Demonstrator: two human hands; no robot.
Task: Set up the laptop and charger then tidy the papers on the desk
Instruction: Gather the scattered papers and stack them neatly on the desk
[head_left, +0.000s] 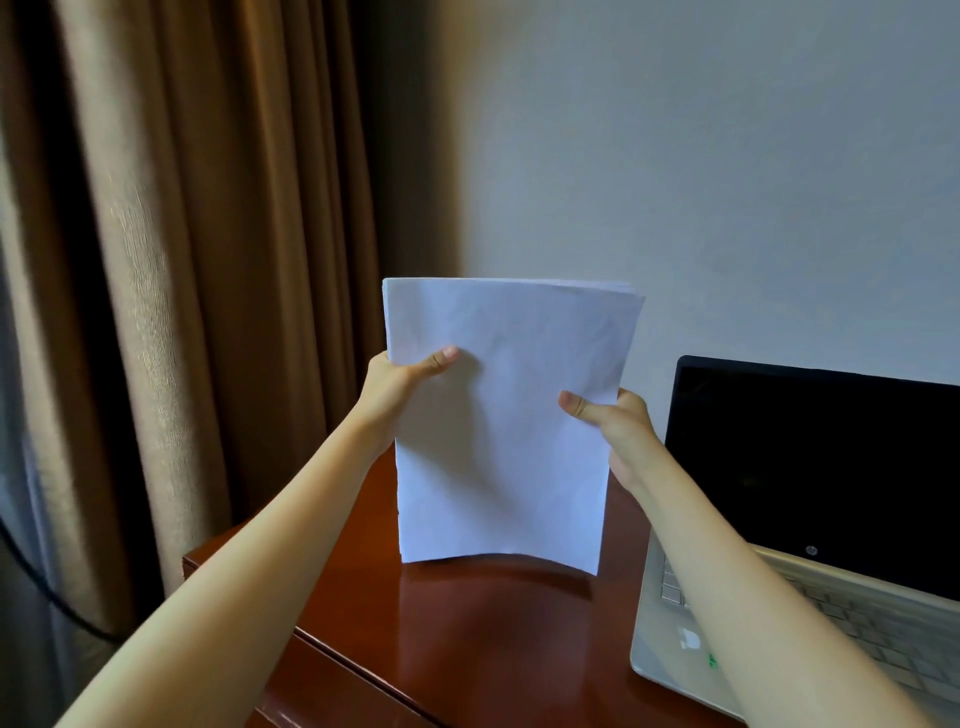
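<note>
Papers (498, 415) stand upright in 1 stack, long axis vertical, lower edge at or just above the desk (467, 649), left of the open laptop (810, 467). The left hand (400, 384) pinches the left edge and the right hand (618, 426) pinches the right edge, slightly lower.

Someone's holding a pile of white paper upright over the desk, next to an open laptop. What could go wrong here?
The left hand and right hand grip the stack of papers only at its sides, and it bows; sheets might slip and scatter over the glossy desk. The right forearm passes over a corner of the open laptop, so lowering it could press keys. The desk's edge is close on the left; loose sheets could slide off.
</note>
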